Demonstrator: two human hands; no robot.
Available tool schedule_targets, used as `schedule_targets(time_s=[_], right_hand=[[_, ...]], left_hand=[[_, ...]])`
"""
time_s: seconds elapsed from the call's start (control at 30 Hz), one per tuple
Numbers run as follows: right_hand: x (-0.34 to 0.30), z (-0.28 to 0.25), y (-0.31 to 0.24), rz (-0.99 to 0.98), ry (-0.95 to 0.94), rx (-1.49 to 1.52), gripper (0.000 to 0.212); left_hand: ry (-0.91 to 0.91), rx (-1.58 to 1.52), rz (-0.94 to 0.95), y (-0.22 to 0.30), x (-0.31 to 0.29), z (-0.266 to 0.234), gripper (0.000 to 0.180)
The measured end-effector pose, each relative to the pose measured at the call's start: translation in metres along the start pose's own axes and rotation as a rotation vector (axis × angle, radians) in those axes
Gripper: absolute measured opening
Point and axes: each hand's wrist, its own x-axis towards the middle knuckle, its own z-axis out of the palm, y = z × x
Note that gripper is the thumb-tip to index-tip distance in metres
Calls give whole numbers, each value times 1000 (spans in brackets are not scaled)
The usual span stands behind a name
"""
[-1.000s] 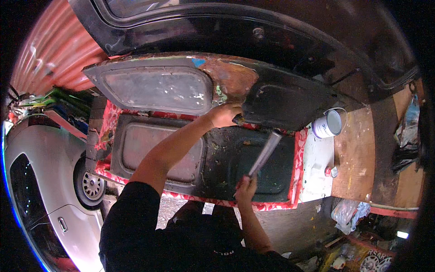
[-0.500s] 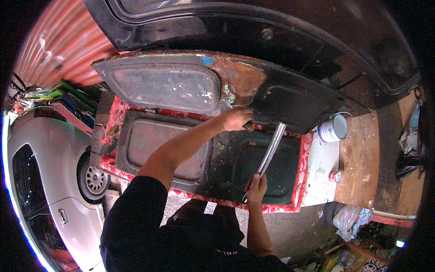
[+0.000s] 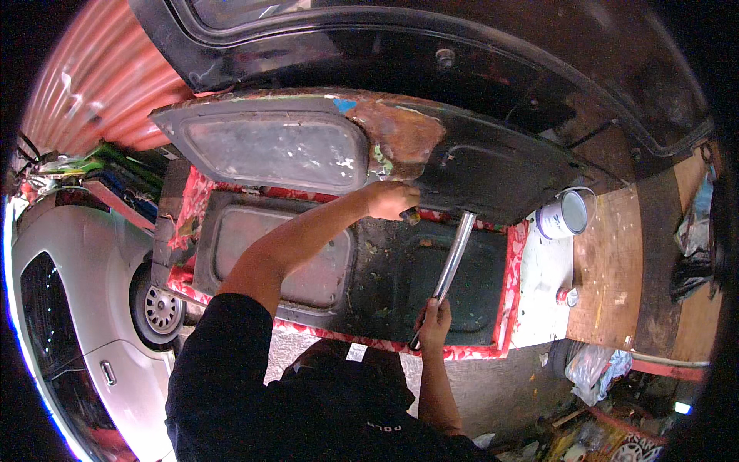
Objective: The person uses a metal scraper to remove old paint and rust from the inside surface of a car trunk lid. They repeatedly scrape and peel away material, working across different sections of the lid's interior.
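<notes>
Hand work at the leaning dark panel [image 3: 493, 175], mid-frame, seems underway: the left hand [image 3: 391, 201] curls its fingers round a small dark object [image 3: 412, 215], while the right hand [image 3: 436, 322], lower centre, has fingers wrapped round a metal tube [image 3: 456, 254]. Moving the tube would call for a steady grip. On the counter [image 3: 608, 285] at right stand a pail [image 3: 558, 215], its grey top either lid or contents, and a small can [image 3: 567, 297], contents hidden.

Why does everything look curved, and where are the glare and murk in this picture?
Head view: the fisheye lens bows the wooden boards and leaves black corners; head view: highlights streak the metal tube in the right hand; head view: the dark object in the left hand is too dim to identify.
</notes>
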Motion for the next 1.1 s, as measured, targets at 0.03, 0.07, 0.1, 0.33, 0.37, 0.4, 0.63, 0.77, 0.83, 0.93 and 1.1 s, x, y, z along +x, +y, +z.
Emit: schedule_targets(time_s=[0.03,0.07,0.1,0.33,0.37,0.4,0.63,0.77,0.83,0.93,1.1], right_hand=[[0,0,3,17,-5,-3,23],[1,1,5,34,-10,-6,23],[1,1,8,38,-13,-1,23],[-6,35,31,-139,124,-116,24],[-4,43,36,-202,164,-179,25],[-3,46,40,-264,204,-243,25],[4,40,6,-49,139,218,28],[17,38,32,-56,13,-139,28],[20,28,40,-69,49,-27,29],[-3,34,-1,-58,112,233,30],[7,34,4,73,-6,80,30]], left_hand=[[-29,-7,7,0,0,-1,37],[11,10,28,-1,-1,-1,36],[51,28,50,0,-2,-1,35],[119,-62,-52,-3,7,0,29],[175,-84,-65,-1,6,-1,29],[181,-37,-24,-6,8,-5,29],[183,-5,-86,5,9,-1,32],[222,-3,-61,-5,9,19,32],[131,53,-67,12,23,-2,36],[206,116,-61,3,8,7,38],[23,80,-130,8,12,0,40]])
